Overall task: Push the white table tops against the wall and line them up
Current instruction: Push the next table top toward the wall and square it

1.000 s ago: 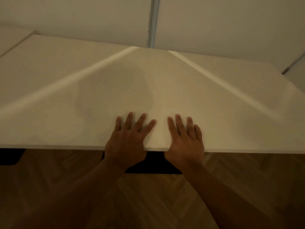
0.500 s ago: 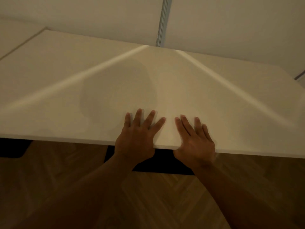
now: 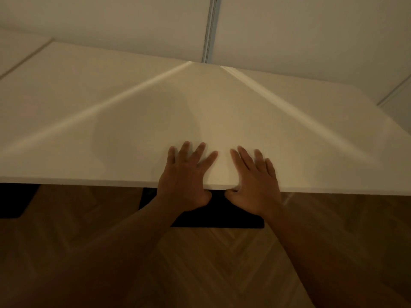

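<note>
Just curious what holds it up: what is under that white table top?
Below the white table top a black base shows on the wooden floor, with another dark piece at left. The top covers whatever joins them to it.

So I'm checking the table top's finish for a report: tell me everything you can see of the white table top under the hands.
The white table top is a broad, flat, matte slab with a thin front edge and a rounded far right corner. It lies level, its far edge at or near the wall. Two light streaks and a soft shadow cross it. The left hand and right hand lie flat near the front edge, thumbs below it. Another white top sits to its left.
</note>
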A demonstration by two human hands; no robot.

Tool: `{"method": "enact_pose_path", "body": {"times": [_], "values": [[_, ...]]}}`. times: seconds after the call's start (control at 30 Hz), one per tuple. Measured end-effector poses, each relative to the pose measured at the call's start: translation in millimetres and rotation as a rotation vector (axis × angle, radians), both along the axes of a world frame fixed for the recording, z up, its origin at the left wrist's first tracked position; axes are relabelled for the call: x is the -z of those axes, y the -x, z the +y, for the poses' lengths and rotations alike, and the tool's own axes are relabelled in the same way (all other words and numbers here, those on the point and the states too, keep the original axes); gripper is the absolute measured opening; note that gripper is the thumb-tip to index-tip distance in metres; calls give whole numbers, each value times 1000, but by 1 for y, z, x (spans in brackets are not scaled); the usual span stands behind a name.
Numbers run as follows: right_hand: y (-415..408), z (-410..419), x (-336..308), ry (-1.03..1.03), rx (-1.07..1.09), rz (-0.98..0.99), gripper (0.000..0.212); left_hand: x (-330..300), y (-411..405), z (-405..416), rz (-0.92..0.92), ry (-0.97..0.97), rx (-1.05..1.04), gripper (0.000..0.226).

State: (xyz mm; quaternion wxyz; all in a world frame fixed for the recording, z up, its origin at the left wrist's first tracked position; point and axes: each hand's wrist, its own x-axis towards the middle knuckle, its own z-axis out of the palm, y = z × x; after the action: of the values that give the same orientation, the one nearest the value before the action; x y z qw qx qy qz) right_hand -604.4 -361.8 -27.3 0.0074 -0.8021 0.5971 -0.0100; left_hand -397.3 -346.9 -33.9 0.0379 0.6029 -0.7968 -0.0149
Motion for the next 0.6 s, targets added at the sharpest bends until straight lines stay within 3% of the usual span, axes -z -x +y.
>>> {"method": "enact_pose_path", "body": {"times": [0.07, 0.13, 0.23, 0.3, 0.37, 0.5, 0.6], "values": [[-6, 0, -14, -177, 37, -120, 94, -17, -8, 0, 47, -59, 24, 95], [-21, 4, -22, -237, 111, -300, 83, -37, -19, -8, 172, -133, 10, 76], [-58, 7, -24, -7, 227, -589, 73, -55, -39, -26, 375, -219, -95, 53], [-85, 0, -25, 67, 244, -664, 56, -54, -62, -34, 444, -169, -174, 48], [-109, -10, -29, 23, 200, -645, 44, -46, -89, -38, 371, -81, -236, 46], [-148, -28, -25, -98, 102, -380, 64, -30, -128, -47, 262, -12, -246, 48], [-166, -49, -20, -34, 73, -247, 60, -27, -139, -62, 213, 37, -210, 51]]}}
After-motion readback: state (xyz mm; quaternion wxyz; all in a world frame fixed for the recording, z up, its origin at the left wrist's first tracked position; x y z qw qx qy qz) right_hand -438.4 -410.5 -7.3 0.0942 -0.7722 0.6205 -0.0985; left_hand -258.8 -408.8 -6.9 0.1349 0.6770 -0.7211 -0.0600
